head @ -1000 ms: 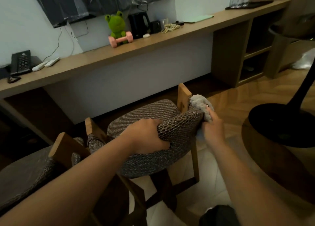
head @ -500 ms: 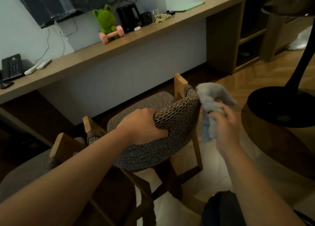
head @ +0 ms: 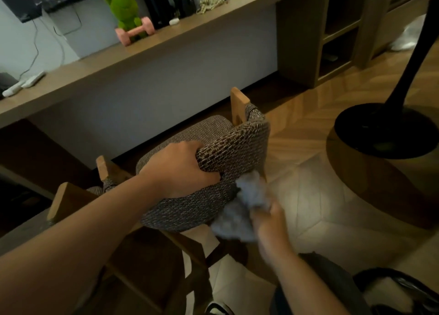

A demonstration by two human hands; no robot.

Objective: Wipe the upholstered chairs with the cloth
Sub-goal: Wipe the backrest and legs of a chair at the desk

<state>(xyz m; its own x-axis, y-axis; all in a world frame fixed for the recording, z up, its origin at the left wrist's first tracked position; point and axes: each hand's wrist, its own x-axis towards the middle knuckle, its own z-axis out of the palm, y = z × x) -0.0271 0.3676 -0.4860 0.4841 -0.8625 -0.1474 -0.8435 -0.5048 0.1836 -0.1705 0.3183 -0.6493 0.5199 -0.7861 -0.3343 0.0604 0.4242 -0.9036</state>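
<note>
An upholstered chair (head: 240,146) with brown woven fabric and a light wooden frame stands in front of me, its backrest facing me. My left hand (head: 178,169) grips the top of that backrest. My right hand (head: 270,222) is closed on a bunched grey cloth (head: 244,207), pressed against the lower right of the backrest's outer face. The cloth and right hand are blurred. A second chair (head: 64,198) of the same kind shows partly at the lower left.
A long wooden desk (head: 166,39) runs along the wall with a green frog toy (head: 123,8), pink dumbbell (head: 135,30), black kettle (head: 159,3) and remotes (head: 23,83). A round wooden table (head: 380,191) with a black lamp base (head: 384,129) stands right. Open shelves (head: 337,29) lie beyond.
My right hand has carried the cloth from the top right corner of the backrest down to its lower right back face. My left hand has kept its grip on the backrest top.
</note>
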